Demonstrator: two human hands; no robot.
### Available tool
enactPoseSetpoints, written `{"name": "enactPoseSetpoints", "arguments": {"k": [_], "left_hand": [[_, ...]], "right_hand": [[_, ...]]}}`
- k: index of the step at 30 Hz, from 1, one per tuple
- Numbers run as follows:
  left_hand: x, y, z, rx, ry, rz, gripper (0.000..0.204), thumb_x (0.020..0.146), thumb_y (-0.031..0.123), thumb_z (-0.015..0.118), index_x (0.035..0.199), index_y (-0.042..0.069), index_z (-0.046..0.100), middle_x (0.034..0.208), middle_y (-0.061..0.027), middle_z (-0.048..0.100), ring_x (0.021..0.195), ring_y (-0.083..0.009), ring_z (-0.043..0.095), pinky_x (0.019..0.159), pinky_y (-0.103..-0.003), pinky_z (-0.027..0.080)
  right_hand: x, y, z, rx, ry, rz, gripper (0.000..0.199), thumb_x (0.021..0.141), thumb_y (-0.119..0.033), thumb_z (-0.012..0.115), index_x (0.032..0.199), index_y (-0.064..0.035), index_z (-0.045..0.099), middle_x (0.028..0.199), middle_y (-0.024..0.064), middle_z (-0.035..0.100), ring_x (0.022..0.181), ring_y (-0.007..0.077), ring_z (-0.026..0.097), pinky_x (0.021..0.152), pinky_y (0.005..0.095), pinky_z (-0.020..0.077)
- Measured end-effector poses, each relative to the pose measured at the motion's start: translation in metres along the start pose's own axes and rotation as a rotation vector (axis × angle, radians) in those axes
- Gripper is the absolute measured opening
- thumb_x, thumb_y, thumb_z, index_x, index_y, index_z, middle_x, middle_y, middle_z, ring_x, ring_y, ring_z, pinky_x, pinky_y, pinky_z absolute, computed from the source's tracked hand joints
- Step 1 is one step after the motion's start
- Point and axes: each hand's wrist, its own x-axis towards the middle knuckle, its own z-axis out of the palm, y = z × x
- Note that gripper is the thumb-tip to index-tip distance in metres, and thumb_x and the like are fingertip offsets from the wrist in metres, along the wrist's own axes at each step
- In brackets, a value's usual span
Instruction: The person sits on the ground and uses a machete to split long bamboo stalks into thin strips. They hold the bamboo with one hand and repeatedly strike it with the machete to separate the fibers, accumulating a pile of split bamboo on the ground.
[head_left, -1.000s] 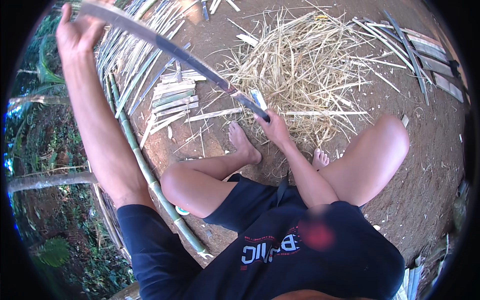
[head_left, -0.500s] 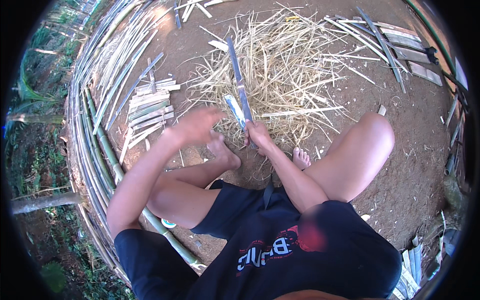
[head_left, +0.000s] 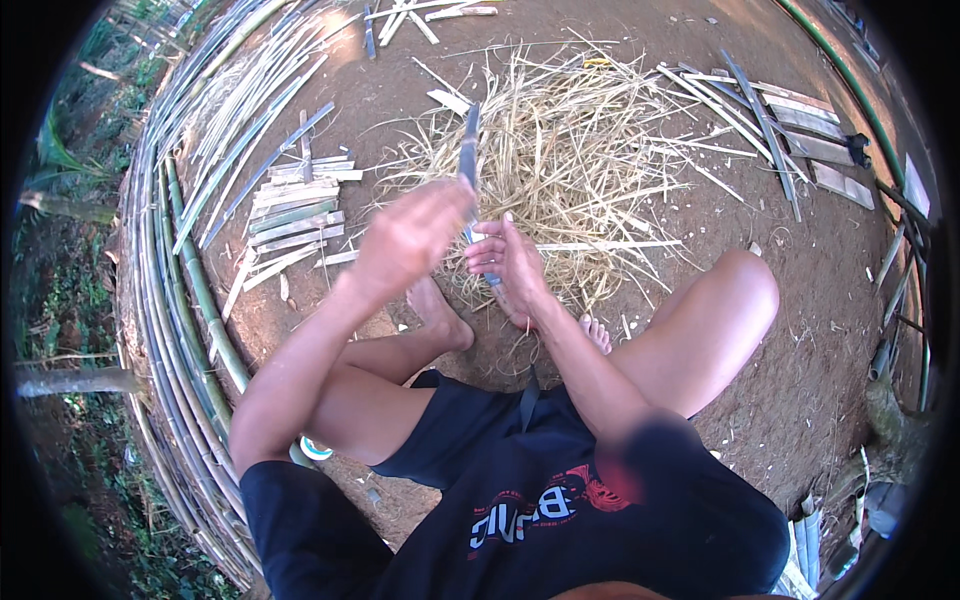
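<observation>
The grip is hard to judge: the left hand [head_left: 415, 235] is blurred beside the blade [head_left: 468, 152], so I cannot tell if it holds it, and the right hand [head_left: 508, 258] has its fingers loosely bent at the blade's lower part (whether they close on it, I cannot tell either). The blade lies between the hands, its far end pointing away from the body, over the left edge of the shavings [head_left: 580, 150]. Slats [head_left: 297, 218] lie left of the heap, and poles [head_left: 172, 330] run beyond them.
</observation>
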Motion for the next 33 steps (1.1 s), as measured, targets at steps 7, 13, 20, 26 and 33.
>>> {"name": "enactPoseSetpoints", "arguments": {"k": [7,13,20,26,33], "left_hand": [[0.035,-0.056,-0.105,-0.233,0.843,-0.692,0.027,0.096,0.020,0.058,0.109,-0.003,0.064,0.091,-0.0149,0.070,0.075,-0.0145,0.069,0.062,-0.024,0.059],[0.000,-0.074,-0.123,-0.341,0.921,-0.813,0.025,0.096,0.013,0.057,0.111,-0.007,0.060,0.099,-0.0162,0.068,0.082,-0.0153,0.067,0.065,-0.025,0.060],[-0.020,-0.092,-0.112,-0.409,0.925,-0.891,0.026,0.096,0.014,0.056,0.109,-0.008,0.060,0.098,-0.0161,0.068,0.083,-0.0147,0.067,0.066,-0.028,0.061],[-0.020,-0.101,-0.115,-0.477,0.952,-0.849,0.024,0.095,0.013,0.056,0.107,-0.008,0.060,0.099,-0.0137,0.069,0.085,-0.0138,0.067,0.068,-0.028,0.062],[-0.028,-0.097,-0.118,-0.490,0.904,-0.903,0.027,0.095,0.015,0.057,0.111,-0.007,0.059,0.103,-0.0151,0.069,0.087,-0.0158,0.067,0.072,-0.028,0.061]], "right_hand": [[0.018,0.115,-0.107,-1.310,0.263,0.172,0.048,0.089,-0.039,0.060,0.113,0.0019,0.057,0.107,0.0240,0.063,0.097,0.0325,0.062,0.087,0.0452,0.0479],[0.001,0.163,-0.126,-1.845,0.030,0.100,0.057,0.077,-0.036,0.068,0.117,0.0017,0.051,0.111,0.0261,0.061,0.107,0.0385,0.059,0.094,0.0471,0.0442],[0.008,0.126,-0.073,-1.459,0.130,0.268,0.058,0.070,-0.034,0.070,0.106,0.0072,0.051,0.096,0.0261,0.065,0.089,0.0399,0.065,0.085,0.0475,0.0480],[-0.025,0.040,-0.013,-0.710,-0.007,0.354,0.037,0.085,-0.023,0.063,0.104,0.0064,0.053,0.079,0.0133,0.063,0.084,0.0208,0.066,0.074,0.0335,0.0517],[-0.138,-0.046,0.003,-0.406,-0.059,0.223,0.053,0.093,-0.024,0.058,0.129,0.0091,0.037,0.094,0.0133,0.063,0.091,0.0170,0.065,0.084,0.0285,0.0497]]}}
